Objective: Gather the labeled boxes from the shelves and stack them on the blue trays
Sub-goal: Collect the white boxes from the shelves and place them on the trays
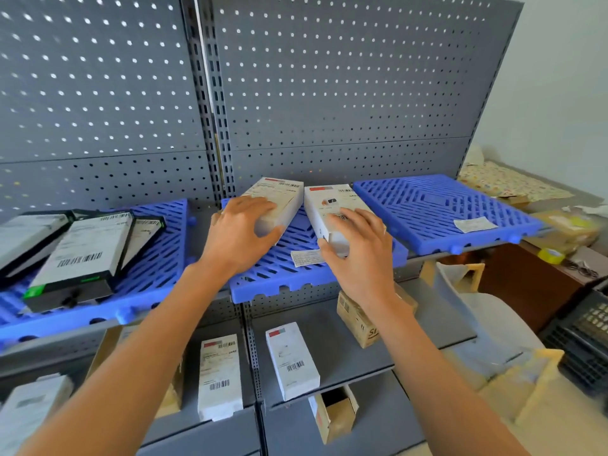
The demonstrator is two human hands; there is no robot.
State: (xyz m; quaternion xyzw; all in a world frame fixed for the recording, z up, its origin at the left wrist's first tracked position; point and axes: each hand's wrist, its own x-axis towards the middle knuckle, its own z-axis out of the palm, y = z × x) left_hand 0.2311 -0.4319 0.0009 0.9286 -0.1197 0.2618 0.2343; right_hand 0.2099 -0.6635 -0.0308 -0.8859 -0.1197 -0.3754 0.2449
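**Both hands on white boxes at the middle blue tray**

The left hand (241, 230) curls over the near end of a white labeled box (279, 205), fingers on top and thumb round its side. The right hand (357, 248) grips a second white box (332, 212) the same way, thumb at its near left corner. Both boxes lie on the middle blue tray (273, 278), side by side and slightly apart, their far ends toward the grey pegboard (345, 93). A small paper slip (306, 258) lies on that tray just beside the right thumb.

On the left blue tray (154, 258) lie several flat black-edged boxes (82, 255), overlapping and tilted. The right blue tray (437, 209) carries only a paper label (473, 224).

On the lower shelf (329, 340) stand two more white labeled boxes (218, 376) (291, 360), with a brown carton (358, 320) under the right forearm. A roll of yellow tape (551, 255) sits far right.
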